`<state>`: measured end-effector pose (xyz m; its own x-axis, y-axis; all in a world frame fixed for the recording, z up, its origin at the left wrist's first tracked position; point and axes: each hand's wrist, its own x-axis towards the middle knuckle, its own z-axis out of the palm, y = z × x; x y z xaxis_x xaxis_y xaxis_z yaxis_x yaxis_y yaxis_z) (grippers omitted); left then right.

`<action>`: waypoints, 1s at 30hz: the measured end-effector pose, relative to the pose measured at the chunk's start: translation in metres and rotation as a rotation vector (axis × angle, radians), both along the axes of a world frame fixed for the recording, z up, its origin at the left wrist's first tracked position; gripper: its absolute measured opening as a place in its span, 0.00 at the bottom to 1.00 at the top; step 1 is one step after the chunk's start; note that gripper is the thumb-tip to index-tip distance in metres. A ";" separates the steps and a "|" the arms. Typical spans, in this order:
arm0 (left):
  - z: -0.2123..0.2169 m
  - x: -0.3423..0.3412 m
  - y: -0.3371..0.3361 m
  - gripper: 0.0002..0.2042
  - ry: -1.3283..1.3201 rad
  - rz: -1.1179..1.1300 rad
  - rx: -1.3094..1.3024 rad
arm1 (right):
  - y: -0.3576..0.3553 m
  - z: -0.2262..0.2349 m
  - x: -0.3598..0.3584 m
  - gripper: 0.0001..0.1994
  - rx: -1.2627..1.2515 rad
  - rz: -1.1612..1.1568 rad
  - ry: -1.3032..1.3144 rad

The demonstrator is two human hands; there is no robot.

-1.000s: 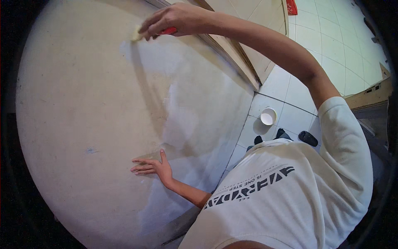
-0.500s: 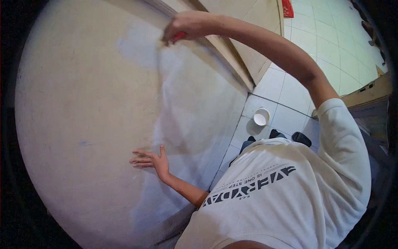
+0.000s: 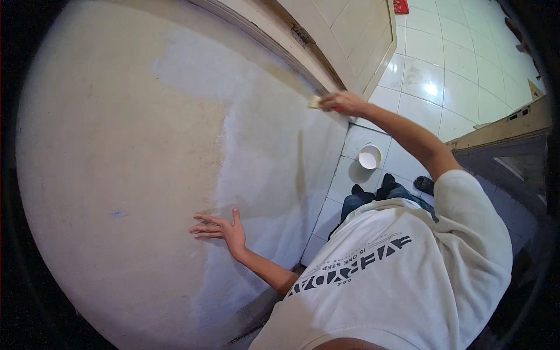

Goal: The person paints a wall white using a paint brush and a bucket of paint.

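My right hand point(image 3: 348, 105) is closed round a paintbrush point(image 3: 315, 102) with pale bristles; a bit of its red handle shows. The bristles are at the wall's edge next to the wooden door frame, low down near the floor. My left hand point(image 3: 233, 234) lies against the wall point(image 3: 116, 151) with its fingers spread, holding nothing. A whitish coated patch point(image 3: 265, 125) covers the part of the wall near the frame and the floor; the rest is beige and stained.
A white bucket point(image 3: 370, 157) with white contents stands on the tiled floor point(image 3: 373, 137) near my feet. A dark slipper point(image 3: 424, 185) lies beside them. The door frame point(image 3: 262, 35) and a panelled door point(image 3: 359, 35) border the wall. A wooden-edged piece point(image 3: 496, 131) stands at right.
My right hand has swept the paintbrush down along the door frame, from high on the wall to near the floor. My left hand stays on the wall.
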<state>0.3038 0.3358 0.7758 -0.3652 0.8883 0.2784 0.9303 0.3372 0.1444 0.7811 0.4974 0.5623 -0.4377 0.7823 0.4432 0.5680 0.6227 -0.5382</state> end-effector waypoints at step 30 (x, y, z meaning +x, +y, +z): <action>-0.576 0.168 -0.151 0.13 -0.526 -0.619 -0.908 | -0.209 -0.525 -0.039 0.13 -0.793 -1.130 0.352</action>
<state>0.4722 0.1845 0.1994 0.3084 0.7469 -0.5891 0.8687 0.0312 0.4943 0.7423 0.2880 0.0374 0.6180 0.7194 -0.3173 0.3140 -0.5958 -0.7392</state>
